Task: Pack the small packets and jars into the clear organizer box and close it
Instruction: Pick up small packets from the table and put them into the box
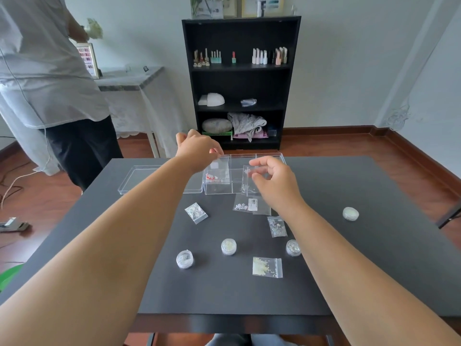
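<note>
Nearest the clear organizer box's [252, 171] far-off front side, close to the table [99, 221] edge: a packet of pale yellow beads [267, 267], lying flat. Just past it, toward the box, three small round jars: one on the left [184, 259], one in the middle [228, 246], one on the right [292, 247], partly hidden by the right arm. Closer still to the box, a shiny packet [277, 226] and a silvery packet [196, 213]. Right in front of the box, almost touching it, a packet with a barcode label [250, 205]. Well off to the right of the box, a lone jar with a pale lid [350, 213].

Both arms stretched long and straight across the table toward the box. Right hand [275, 182] over the box's right half, fingers bent, thumb and fingertips pinching a clear packet with white bits [249, 179] that hangs upright into the box. Left hand [197, 149] above the box's left corner, wrist bent down, fingertips pinched on the top of a packet with red bits [216, 173], standing in the left compartment.

Beside the box on the left, touching it, the clear lid [147, 178] lying flat. Behind the box, a black shelf [240, 81] with small bottles, and a person in a pale shirt [47, 71] standing to the left.
</note>
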Available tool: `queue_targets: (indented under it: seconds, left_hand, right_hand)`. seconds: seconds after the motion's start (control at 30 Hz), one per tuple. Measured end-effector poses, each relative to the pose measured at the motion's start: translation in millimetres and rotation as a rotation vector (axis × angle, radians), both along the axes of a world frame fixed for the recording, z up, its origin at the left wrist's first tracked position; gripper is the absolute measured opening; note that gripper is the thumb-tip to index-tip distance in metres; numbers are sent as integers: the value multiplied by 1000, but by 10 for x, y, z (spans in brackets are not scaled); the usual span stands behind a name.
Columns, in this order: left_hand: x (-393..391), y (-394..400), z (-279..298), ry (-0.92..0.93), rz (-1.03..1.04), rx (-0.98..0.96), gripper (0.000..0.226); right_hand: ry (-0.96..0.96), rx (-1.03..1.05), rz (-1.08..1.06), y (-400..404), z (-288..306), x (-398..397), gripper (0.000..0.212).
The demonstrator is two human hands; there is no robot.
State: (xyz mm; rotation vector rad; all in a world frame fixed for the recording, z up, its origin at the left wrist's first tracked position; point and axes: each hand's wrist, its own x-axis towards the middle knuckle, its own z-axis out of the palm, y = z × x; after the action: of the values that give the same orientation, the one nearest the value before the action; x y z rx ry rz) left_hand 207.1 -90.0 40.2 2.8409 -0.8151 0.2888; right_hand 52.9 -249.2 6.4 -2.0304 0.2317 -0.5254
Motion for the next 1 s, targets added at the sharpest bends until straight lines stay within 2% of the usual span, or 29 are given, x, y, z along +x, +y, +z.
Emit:
queue_targets:
  seconds: [0.07,0.27,0.37,0.5,0.63,0.7,0.87,1.0]
  left_hand:
    - [-11,-22,-30,-22,-11,6,16]
    - [-35,-55,-182,91,12,-40,6]
    - [-51,-33,-163,116,-10,-71,9]
    - [-103,125,-132,19,14,-197,12]
    - [-250,309,-196,-38,8,-92,22]
    - [-313,375,-247,-35,32,-108,25]
    - [-406,431,-360,99,187,-135,43]
    - [-463,409,-466,187,239,-205,45]
  right_hand:
    - [-5,10,6,37,-21,14,21]
    - [2,45,2,51,-74,29,23]
    - [1,54,-11,42,-46,58,22]
    - [-63,129,-36,54,98,206,22]
    - [-70,186,-35,129,229,503,27]
    - [-24,138,-13,184,240,641,27]
    - [142,-171,124,232,148,808,30]
    - [200,-385,205,246,95,832,32]
